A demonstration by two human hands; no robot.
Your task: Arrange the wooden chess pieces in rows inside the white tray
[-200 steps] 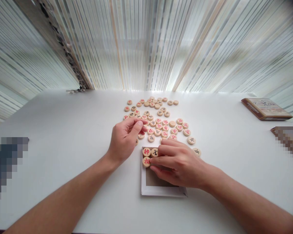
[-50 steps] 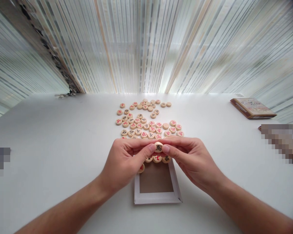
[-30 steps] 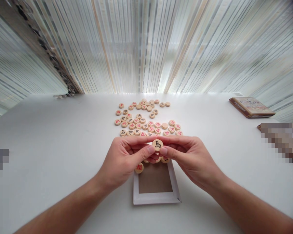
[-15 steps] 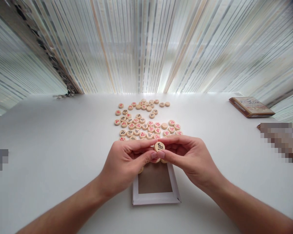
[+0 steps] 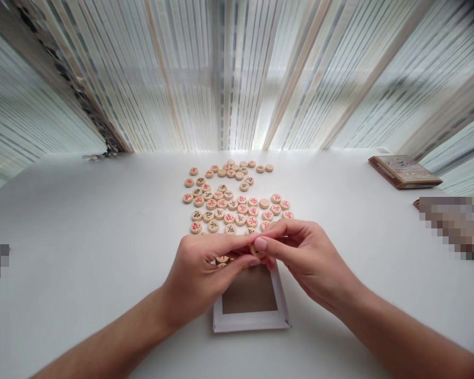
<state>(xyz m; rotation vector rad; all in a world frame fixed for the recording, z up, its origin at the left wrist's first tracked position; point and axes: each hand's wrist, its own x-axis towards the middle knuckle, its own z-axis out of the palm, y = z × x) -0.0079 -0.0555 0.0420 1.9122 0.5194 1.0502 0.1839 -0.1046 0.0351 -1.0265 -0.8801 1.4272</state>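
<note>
Between my left hand (image 5: 205,263) and my right hand (image 5: 310,255) is a round wooden Chinese chess piece (image 5: 255,252), pinched by the fingers of both. My right thumb covers much of its face. Both hands are above the far part of a shallow white box (image 5: 252,320) with a brown bottom. Several Chinese chess pieces (image 5: 222,259) show at the box's far left, partly hidden behind my left hand. Just beyond my hands, many loose pieces (image 5: 229,217) with red or black characters are spread on the table, a few of them blank side up.
The white table (image 5: 102,252) reaches back to a striped curtain (image 5: 205,79). A flat printed box (image 5: 405,171) lies at the far right. Nearer on the right is another brownish item (image 5: 450,226), partly blurred out by blocks.
The held piece has been tilted and lowered slightly, so its black character is now mostly covered by my right thumb. My right fingers have drawn in around it.
</note>
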